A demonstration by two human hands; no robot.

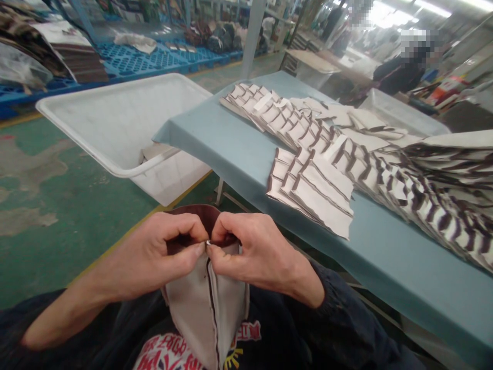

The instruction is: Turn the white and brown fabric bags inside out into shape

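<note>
Both my hands hold a beige fabric piece (210, 308) with a dark brown lining and a zipper down its middle, close over my lap. My left hand (162, 252) pinches the top edge left of the zipper. My right hand (254, 252) pinches the edge right of it. The thumbs and forefingers meet at a small metal zipper pull (208, 242). Fingers of both hands are closed on the fabric. To the right, a row of similar folded beige pieces (316, 190) lies fanned out on the light blue table (239, 149).
A large white plastic tub (115, 123) stands on the green floor left of the table, holding a few pieces. Blue pallets (134, 59) with stacked material sit behind. Another person (404, 67) works at the far right. A pillar (254, 31) rises behind the table.
</note>
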